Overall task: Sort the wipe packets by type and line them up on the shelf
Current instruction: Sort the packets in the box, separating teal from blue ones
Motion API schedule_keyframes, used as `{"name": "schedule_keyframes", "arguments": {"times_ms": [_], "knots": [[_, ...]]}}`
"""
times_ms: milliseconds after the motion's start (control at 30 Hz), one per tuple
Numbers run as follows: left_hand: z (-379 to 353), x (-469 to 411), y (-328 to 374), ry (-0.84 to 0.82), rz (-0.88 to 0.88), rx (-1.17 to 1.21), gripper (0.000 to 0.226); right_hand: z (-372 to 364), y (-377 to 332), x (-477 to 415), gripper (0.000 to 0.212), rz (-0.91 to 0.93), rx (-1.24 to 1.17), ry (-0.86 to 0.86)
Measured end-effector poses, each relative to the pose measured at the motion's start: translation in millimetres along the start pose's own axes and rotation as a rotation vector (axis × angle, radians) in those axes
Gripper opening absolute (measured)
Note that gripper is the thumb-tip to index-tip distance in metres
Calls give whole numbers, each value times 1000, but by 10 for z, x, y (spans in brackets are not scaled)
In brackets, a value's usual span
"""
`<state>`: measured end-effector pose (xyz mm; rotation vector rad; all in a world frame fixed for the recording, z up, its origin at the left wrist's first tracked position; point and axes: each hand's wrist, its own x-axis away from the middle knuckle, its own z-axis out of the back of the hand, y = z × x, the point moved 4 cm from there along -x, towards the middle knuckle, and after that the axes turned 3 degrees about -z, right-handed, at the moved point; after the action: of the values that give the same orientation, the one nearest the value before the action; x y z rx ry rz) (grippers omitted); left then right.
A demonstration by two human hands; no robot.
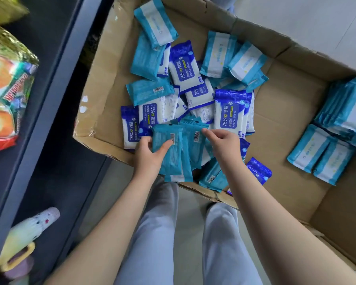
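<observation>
A big cardboard box [103,83] holds a loose heap of wipe packets in two kinds: light teal ones [155,27] and dark blue and white alcohol wipes [229,112]. My left hand [148,155] grips a small stack of teal packets [171,153], barcode side up, at the near edge of the box. My right hand [224,147] touches the top of a further teal packet [195,140] beside that stack with its fingertips pinched. A tidy row of teal packets [345,112] stands at the box's right side.
A dark shelf unit [56,83] runs along the left, with shiny snack bags [6,89] on it and a pale bottle-like item [29,231] lower down. My legs in light trousers stand in front of the box. Pale floor lies beyond the box.
</observation>
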<state>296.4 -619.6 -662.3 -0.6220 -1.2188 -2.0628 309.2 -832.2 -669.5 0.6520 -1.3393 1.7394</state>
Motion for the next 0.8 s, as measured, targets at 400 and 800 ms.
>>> {"name": "schedule_keyframes", "arguments": {"times_ms": [400,800], "knots": [[-121,124,647,4,72,290,28,503,-274,276,64,-81,-577,-196],[-1400,784,1270,-252,-63,303,5,2113,455,374,23,44,-773,46]]}}
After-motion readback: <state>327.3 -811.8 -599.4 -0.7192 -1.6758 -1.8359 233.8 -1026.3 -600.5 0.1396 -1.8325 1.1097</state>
